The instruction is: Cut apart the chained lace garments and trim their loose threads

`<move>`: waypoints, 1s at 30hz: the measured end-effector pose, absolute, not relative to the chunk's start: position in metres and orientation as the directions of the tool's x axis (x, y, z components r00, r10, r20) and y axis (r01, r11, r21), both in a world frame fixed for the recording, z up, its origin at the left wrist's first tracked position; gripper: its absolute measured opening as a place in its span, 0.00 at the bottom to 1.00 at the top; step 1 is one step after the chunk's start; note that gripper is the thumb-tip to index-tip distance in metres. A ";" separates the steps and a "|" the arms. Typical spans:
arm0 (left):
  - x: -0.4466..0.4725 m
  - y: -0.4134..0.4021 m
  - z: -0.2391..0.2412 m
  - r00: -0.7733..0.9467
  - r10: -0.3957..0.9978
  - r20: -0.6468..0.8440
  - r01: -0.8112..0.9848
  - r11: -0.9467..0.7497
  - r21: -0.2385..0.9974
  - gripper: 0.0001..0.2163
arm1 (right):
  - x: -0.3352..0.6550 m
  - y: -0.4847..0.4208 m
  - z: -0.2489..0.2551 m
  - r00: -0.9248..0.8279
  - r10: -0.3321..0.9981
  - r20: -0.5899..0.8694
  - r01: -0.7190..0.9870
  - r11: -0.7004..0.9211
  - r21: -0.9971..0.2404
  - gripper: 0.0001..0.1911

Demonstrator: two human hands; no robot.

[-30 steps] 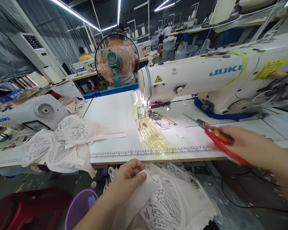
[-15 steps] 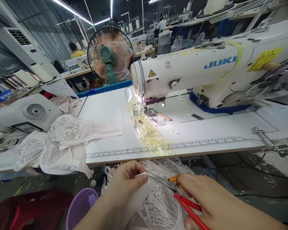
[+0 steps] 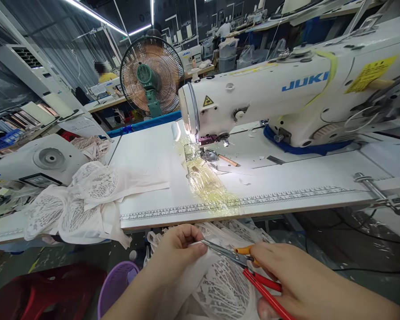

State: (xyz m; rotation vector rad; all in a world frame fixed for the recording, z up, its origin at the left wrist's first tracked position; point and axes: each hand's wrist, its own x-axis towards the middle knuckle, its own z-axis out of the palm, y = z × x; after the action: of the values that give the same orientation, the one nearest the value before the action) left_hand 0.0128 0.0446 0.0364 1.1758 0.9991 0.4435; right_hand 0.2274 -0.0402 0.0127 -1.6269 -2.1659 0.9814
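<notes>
My left hand pinches the edge of a white lace garment lying on my lap, below the table's front edge. My right hand grips red-handled scissors; their metal blades point left and their tips touch the fabric right at my left fingertips. A white JUKI sewing machine stands on the white table above, its lamp lighting the needle area.
A pile of white lace pieces lies at the table's left. A second machine sits further left. A purple bin and a red stool are on the floor. A fan stands behind; people work far back.
My right hand swung the scissors from above the table's right side down to the lace on my lap. In the last half second the blades stayed at my left fingertips.
</notes>
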 end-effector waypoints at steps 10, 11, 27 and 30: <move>0.009 0.045 0.044 0.549 0.758 -0.351 0.222 0.273 0.936 0.16 | 0.228 -0.035 -0.003 -0.174 0.985 -0.008 0.651 0.109 -0.751 0.21; 0.009 0.044 0.046 0.555 0.761 -0.335 0.224 0.252 0.942 0.15 | 0.224 -0.033 -0.001 -0.131 0.991 0.041 0.590 0.111 -0.800 0.21; -0.027 0.042 0.075 0.559 0.821 -0.116 0.444 -0.178 0.878 0.05 | 0.153 -0.023 0.024 0.005 0.991 0.131 0.083 0.130 -0.988 0.10; -0.027 0.042 0.080 0.589 0.799 -0.124 0.469 -0.213 0.857 0.04 | 0.155 -0.026 0.026 0.008 0.984 0.177 0.100 0.176 -0.979 0.07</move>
State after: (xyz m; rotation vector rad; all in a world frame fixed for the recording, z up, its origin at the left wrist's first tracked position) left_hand -0.0274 0.0421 0.0802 1.8604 1.0243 0.4322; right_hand 0.1553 -0.0261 0.0261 -1.1546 -1.3474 1.0166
